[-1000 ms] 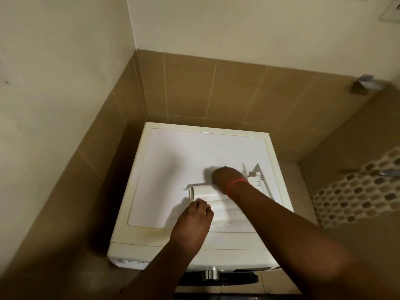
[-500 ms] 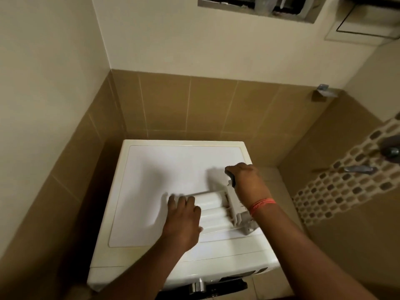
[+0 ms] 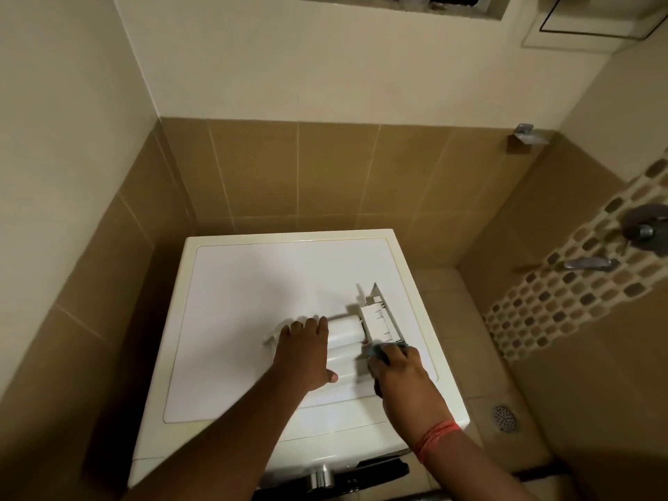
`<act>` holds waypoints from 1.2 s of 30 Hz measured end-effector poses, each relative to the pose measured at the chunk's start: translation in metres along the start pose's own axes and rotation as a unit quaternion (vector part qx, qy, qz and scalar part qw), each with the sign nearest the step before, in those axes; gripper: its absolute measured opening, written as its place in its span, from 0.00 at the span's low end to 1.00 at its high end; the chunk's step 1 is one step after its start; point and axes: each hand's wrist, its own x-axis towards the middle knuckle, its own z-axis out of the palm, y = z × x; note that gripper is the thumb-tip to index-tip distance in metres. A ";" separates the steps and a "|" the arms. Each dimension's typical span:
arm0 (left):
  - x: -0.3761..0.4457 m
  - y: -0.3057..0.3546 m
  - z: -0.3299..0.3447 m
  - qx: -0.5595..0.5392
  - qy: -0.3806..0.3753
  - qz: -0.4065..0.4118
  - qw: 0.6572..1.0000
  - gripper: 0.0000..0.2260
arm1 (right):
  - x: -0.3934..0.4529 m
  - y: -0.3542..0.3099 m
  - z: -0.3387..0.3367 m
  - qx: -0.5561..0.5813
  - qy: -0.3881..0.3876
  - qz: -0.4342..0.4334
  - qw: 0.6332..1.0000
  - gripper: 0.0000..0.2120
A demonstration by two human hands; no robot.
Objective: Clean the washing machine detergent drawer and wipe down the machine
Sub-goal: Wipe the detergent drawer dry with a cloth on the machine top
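Note:
The white detergent drawer (image 3: pixel 347 332) lies on top of the white washing machine (image 3: pixel 245 294), towards its right side, with its front panel (image 3: pixel 383 321) at the right end. My left hand (image 3: pixel 302 352) rests on the drawer's left end with straight fingers, holding it down. My right hand (image 3: pixel 401 370) grips a small blue-grey cloth (image 3: pixel 374 350) and presses it against the drawer's near right corner, by the front panel. A red thread band circles my right wrist.
The machine stands in a corner of brown-tiled walls. A tap (image 3: pixel 589 263) and valve (image 3: pixel 643 231) stick out of the mosaic wall on the right. A floor drain (image 3: pixel 504 417) lies right of the machine. The machine's chrome knob (image 3: pixel 320 477) shows at the front.
My right hand moved from the drawer's far right end down to its near right corner with the cloth. My left hand stayed on the drawer's left end. The camera tilted slightly.

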 end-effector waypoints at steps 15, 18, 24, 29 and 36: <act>-0.001 0.003 0.004 -0.012 -0.012 -0.019 1.000 0.50 | 0.051 -0.012 -0.024 -0.054 -0.059 -0.004 0.997 0.14; 0.000 0.002 0.004 -0.021 -0.011 -0.024 0.999 0.50 | 0.048 -0.015 -0.047 -0.080 -0.128 -0.022 0.988 0.12; -0.002 0.004 0.003 -0.010 0.000 -0.021 1.000 0.51 | 0.146 -0.018 -0.063 -0.203 -0.111 -0.134 0.964 0.14; 0.000 0.001 0.007 -0.011 0.021 -0.024 0.999 0.52 | 0.177 -0.028 -0.046 -0.279 -0.293 -0.152 0.902 0.15; -0.001 0.001 0.008 -0.022 0.009 -0.033 0.999 0.51 | 0.136 -0.003 -0.063 -0.275 -0.152 -0.178 0.932 0.12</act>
